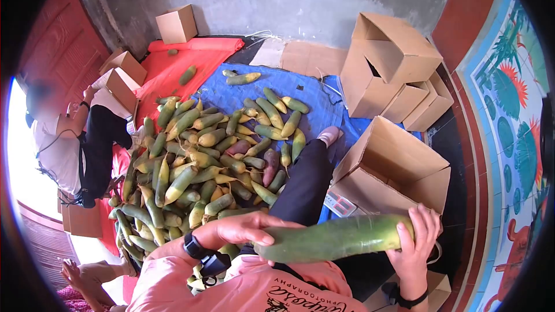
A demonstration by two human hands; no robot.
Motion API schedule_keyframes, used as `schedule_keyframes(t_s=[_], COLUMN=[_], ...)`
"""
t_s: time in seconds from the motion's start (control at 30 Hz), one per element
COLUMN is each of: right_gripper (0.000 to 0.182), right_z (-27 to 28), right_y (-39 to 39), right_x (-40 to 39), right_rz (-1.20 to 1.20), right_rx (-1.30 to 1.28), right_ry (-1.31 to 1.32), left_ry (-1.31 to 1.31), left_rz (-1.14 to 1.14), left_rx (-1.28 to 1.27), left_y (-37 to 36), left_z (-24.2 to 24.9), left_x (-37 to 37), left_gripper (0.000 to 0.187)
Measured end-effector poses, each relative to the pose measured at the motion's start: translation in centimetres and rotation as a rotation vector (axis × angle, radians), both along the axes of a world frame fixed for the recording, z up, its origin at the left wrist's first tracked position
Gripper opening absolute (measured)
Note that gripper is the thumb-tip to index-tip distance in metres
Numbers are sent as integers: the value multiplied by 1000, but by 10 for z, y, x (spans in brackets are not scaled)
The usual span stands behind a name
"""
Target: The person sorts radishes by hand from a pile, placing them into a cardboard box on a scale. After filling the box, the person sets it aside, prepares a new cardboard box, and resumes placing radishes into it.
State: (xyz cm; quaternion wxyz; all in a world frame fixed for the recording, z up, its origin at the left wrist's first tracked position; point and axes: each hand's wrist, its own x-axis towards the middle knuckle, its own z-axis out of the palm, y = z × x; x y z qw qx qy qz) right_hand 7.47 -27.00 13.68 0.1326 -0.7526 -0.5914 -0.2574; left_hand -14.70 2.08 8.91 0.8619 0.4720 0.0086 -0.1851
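A large green radish [335,238] lies across the front of my chest, close to the camera, its skin shiny. My left hand [250,229] grips its left end, with the thumb along the top. Around the paler right end, the fingers of my right hand [414,241] are wrapped. Beyond my left arm spreads a big heap of green radishes [199,162], several with yellowish tips and a few reddish ones. Just past the held radish stand an open cardboard box [399,167] and a small scale with a display [340,203].
A blue tarp [324,104] and a red sheet [167,69] cover the floor. More cardboard boxes [387,63] are stacked at the back right. Another person [66,144] sits at the left beside a box [118,89]. A third person's hand [72,274] shows at the lower left.
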Motion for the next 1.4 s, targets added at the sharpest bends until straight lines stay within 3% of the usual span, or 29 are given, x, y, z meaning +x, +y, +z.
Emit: schedule_keyframes(t_s=[0.13,0.33,0.4,0.5,0.6,0.67,0.7,0.73,0.83,0.87,0.93,0.97,1.13,1.2,1.23,1.4], right_gripper=[61,76,80,85,87,87,87,87,84,83,80,78,74,72,70,63], right_z=[-17,-34,-37,-25,-12,-3,4,10,18,20,24,24,0,-12,-21,-68], right_y=[-30,-60,-64,-66,-64,-64,-63,-62,-63,-63,-56,-52,-31,-14,-6,45], right_x=[-9,-22,-24,-19,-3,9,15,22,50,60,83,95,158,181,191,233], right_rz=[-41,-110,-184,-293,-392,-477,-507,-535,-587,-604,-599,-611,-612,-631,-589,-548], right_rx=[-27,-108,-82,-32,28,66,67,70,51,27,11,-55,-358,-447,-501,-751], right_ry=[98,131,331,355,325,335,340,346,274,254,214,215,175,205,241,390], left_ry=[95,58,12,-30,-32,-62,-105,-106,-294,-294,-502,-454,-528,-491,-500,-506], left_rz=[-72,-173,-200,-123,3,114,174,172,407,410,476,497,561,520,566,571], left_rx=[-19,-7,-29,-102,-69,30,109,106,510,506,987,1054,1220,1278,1244,1234], left_y=[-9,-7,-5,-7,-11,-13,-13,-17,-26,-27,-30,-35,-45,-45,-44,-38], left_z=[5,-5,-12,-22,-24,-34,-30,-37,-64,-67,-75,-80,-99,-104,-105,-110], left_x=[18,42,53,75,110,133,139,148,185,195,215,224,250,253,254,257], left_gripper=[71,66,66,73,67,67,54,54,60,60,62,65,67,59,45,26])
